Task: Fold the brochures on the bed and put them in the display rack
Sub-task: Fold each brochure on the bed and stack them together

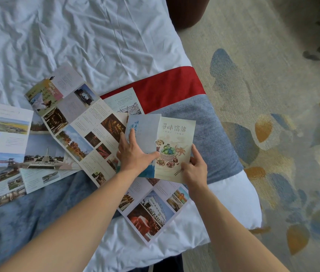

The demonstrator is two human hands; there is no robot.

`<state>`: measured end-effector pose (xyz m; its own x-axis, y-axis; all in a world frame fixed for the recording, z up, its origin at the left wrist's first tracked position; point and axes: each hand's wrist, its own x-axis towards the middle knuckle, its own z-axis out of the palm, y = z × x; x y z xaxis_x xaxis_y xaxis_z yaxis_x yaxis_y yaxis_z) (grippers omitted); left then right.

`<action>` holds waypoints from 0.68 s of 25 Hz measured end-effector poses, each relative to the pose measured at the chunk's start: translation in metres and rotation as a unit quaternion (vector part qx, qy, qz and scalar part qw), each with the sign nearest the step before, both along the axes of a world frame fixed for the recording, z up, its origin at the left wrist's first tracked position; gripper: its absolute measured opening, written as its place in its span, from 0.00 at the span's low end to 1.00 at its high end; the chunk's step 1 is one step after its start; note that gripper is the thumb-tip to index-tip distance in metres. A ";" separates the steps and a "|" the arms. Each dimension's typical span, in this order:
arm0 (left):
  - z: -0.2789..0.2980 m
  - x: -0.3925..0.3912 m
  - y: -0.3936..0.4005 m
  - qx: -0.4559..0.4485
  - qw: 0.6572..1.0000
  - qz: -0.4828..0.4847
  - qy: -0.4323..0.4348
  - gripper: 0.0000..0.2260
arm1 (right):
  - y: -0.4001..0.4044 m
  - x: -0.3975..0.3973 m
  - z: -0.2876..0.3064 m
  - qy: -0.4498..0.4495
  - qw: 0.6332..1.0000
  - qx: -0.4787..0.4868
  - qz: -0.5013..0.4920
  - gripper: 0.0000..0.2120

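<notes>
Brochures lie spread across the foot of the bed (76,36), on a white sheet and a blue and red runner (175,89). One brochure (175,134), with a pale cover showing a bowl of food, is partly folded near the bed's right edge, lying over another opened brochure (147,213). Two more unfolded brochures (4,150) lie to the left, overlapping.

Both bare forearms reach forward from the bottom of the view. The left hand (133,154) lies flat, fingers straight and spread, pressing the blue-lettered panel down. The right hand (194,167) pinches the lower right corner of the cover panel between thumb and fingers.

To fold well, it seems best to keep the left palm firm on the crease, bring the cover edge square to the panel beneath, then smooth along the fold. The soft bedding gives little backing, so extra pressure may be needed. No display rack is in view.
</notes>
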<state>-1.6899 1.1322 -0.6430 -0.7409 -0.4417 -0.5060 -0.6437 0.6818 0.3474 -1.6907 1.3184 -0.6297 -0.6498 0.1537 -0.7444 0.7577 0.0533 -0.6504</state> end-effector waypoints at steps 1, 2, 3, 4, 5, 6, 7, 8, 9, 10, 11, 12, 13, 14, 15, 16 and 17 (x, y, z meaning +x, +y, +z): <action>0.001 0.002 0.001 0.002 1.000 -0.006 -0.003 0.56 | 0.000 0.001 0.000 -0.001 1.000 0.003 0.010 0.38; 0.001 0.003 0.003 0.006 1.000 -0.019 -0.004 0.57 | -0.002 0.003 0.000 -0.001 1.000 0.005 0.023 0.37; 0.002 0.004 0.008 0.010 0.999 -0.037 -0.006 0.57 | -0.005 0.004 0.000 -0.001 0.999 0.008 0.040 0.37; 0.003 0.005 0.015 0.014 0.998 -0.057 -0.007 0.57 | -0.009 0.006 -0.001 0.001 0.998 0.012 0.061 0.36; 0.004 0.006 0.022 0.016 0.997 -0.072 -0.009 0.57 | -0.014 0.007 -0.001 0.005 0.996 0.019 0.085 0.34; 0.004 0.006 0.030 0.019 0.997 -0.078 -0.011 0.57 | -0.020 0.009 -0.002 0.010 0.994 0.031 0.109 0.32; 0.004 0.006 0.034 0.024 0.997 -0.074 -0.011 0.56 | -0.025 0.011 -0.003 0.014 0.990 0.047 0.131 0.30; 0.003 0.006 0.036 0.032 0.997 -0.064 -0.013 0.55 | -0.028 0.013 -0.005 0.019 0.986 0.068 0.152 0.27; 0.001 0.007 0.035 0.039 0.998 -0.054 -0.018 0.53 | -0.029 0.014 -0.005 0.020 0.980 0.092 0.174 0.24; -0.001 0.009 0.033 0.045 0.998 -0.047 -0.026 0.51 | -0.027 0.016 -0.005 0.015 0.974 0.111 0.198 0.24; -0.002 0.011 0.030 0.048 0.997 -0.043 -0.034 0.49 | -0.024 0.017 -0.007 0.002 0.969 0.120 0.217 0.26; -0.004 0.013 0.027 0.058 0.997 -0.038 -0.036 0.47 | -0.021 0.018 -0.010 -0.012 0.965 0.121 0.234 0.29; -0.007 0.016 0.024 0.078 0.996 -0.025 -0.030 0.45 | -0.019 0.018 -0.012 -0.022 0.961 0.121 0.248 0.31; -0.008 0.018 0.022 0.104 0.994 -0.007 -0.019 0.44 | -0.018 0.019 -0.014 -0.025 0.958 0.123 0.258 0.32; -0.009 0.020 0.021 0.126 0.992 0.008 -0.009 0.43 | -0.019 0.019 -0.014 -0.022 0.956 0.124 0.264 0.32; -0.009 0.022 0.021 0.141 0.990 0.017 -0.002 0.42 | -0.020 0.020 -0.015 -0.012 0.958 0.119 0.260 0.31; -0.009 0.023 0.021 0.152 0.988 0.022 0.001 0.42 | -0.022 0.019 -0.016 -0.003 0.961 0.111 0.252 0.30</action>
<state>-1.6666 1.1530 -0.6524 -0.7257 -0.3015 -0.6185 -0.6694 0.5170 0.5335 -1.6713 1.2961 -0.6460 -0.6787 -0.0228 -0.7341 0.6038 0.5516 -0.5754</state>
